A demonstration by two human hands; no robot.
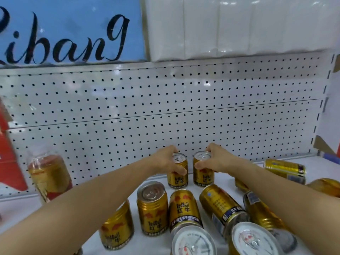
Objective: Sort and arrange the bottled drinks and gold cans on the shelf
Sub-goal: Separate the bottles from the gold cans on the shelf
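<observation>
L hand [166, 160] wrapped round top of upright gold Red Bull can [178, 171], thumb on front, fingers behind. R hand [213, 161] same grip on 2nd upright gold can [203, 170]. Both cans stand side by side, small gap btwn, at back of white shelf [156, 178] near white perforated back panel [147, 107]. More gold cans in front: one upright [152, 208], others tipped or lying. One lying can [285, 169] far R. Blurred bottle [49, 178] at L.
</observation>
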